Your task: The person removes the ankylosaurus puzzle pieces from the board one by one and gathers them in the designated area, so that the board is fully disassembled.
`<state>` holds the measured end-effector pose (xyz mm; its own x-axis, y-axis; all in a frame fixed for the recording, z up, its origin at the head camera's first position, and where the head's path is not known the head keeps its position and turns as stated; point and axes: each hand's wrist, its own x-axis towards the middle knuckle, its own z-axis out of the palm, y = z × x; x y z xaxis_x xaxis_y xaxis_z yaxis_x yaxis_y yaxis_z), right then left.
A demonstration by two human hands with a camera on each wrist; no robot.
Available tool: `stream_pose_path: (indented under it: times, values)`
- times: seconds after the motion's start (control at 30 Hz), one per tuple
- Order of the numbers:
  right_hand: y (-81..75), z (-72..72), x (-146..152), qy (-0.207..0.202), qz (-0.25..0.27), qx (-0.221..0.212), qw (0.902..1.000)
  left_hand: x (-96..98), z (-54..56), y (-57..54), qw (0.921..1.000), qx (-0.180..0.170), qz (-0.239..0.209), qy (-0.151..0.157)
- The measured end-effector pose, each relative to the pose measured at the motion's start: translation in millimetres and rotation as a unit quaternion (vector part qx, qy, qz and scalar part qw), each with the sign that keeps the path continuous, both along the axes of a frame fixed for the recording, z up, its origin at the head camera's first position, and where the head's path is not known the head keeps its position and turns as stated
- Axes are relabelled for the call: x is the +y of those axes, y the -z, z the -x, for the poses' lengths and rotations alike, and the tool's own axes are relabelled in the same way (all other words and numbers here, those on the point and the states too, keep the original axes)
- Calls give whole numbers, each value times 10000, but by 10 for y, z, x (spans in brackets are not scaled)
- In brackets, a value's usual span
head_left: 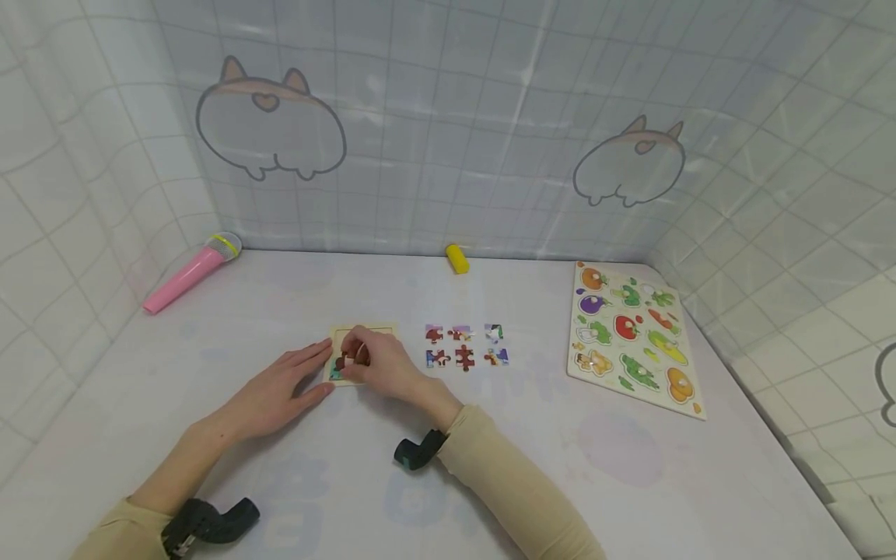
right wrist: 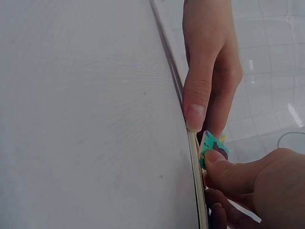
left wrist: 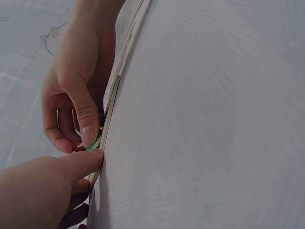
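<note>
Puzzle tray (head_left: 387, 327) sits on table (head_left: 525, 443), prob. unfinished: 6 loose pcs (head_left: 465, 358) left to its R, no. inside hidden. R hand (head_left: 387, 365) pinches green pc (right wrist: 208, 143); L hand (head_left: 274, 393), fingers approx. straight, touches tray edge.

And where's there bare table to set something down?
Bare table shows between the mic and left hand, between the loose pieces and vegetable board, and widest between that board and the right sleeve. It's crowded around the frame: left hand, right hand and loose pieces cluster there.
</note>
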<state>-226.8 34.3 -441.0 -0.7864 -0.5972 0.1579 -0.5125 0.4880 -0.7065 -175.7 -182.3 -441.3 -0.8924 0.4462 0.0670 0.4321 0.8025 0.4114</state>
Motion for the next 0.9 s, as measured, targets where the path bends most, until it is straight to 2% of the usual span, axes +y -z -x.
stream_pose_path:
  times: [0.4, 0.63, 0.9]
  values:
    - [-31, 20, 24, 135, 37, 256, 9996, -7, -25, -22, 10000, 54, 2, -1]
    - [-37, 19, 55, 165, 169, 156, 9996, 11, -24, -20, 10000, 25, 6, 4]
    - [-76, -24, 116, 477, 448, 65, 9978, 4, -39, -36, 10000, -26, 17, -28]
